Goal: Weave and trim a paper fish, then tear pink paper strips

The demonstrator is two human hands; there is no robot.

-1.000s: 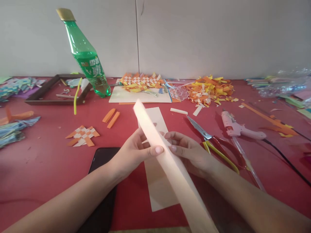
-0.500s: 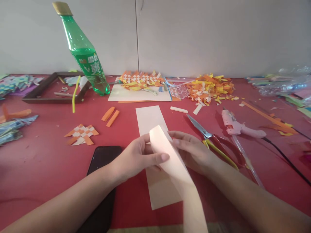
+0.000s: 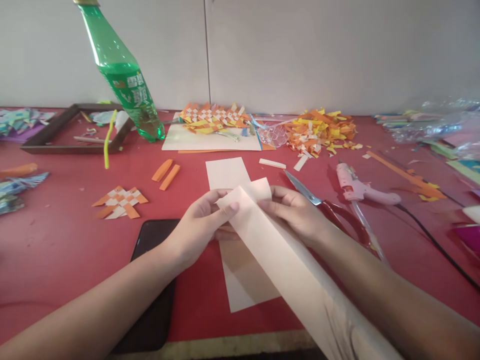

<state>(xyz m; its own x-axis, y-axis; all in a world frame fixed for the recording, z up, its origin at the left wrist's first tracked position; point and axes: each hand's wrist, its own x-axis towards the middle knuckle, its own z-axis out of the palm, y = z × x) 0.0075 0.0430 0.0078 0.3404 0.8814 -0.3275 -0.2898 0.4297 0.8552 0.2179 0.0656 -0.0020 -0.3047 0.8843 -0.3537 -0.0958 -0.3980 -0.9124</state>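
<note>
A long cream paper strip (image 3: 279, 252) is held between both hands, its far end bent over into a loop or fold. My left hand (image 3: 204, 225) pinches the strip near its left corner, thumb on top. My right hand (image 3: 296, 210) grips the bent end, its thumb against the paper; some fingers are hidden behind. The strip's near part runs down to the lower right past the table edge, with dark marks on it. Beneath the hands, a flat cream paper sheet (image 3: 240, 280) lies on the red table. A woven orange-and-white paper piece (image 3: 120, 202) lies to the left.
Scissors (image 3: 305, 189) and a pink glue gun (image 3: 362, 190) lie right. A black phone (image 3: 150, 300) sits under my left forearm. Behind are a green bottle (image 3: 127, 90), a dark frame (image 3: 67, 149), woven paper pieces (image 3: 213, 117) and an orange-yellow scrap pile (image 3: 320, 130). Two orange strips (image 3: 165, 174) lie left of centre.
The strip's far end is now bent over toward the right between the hands. Its near part has swung to the lower right and lies flatter. The view has shifted slightly.
</note>
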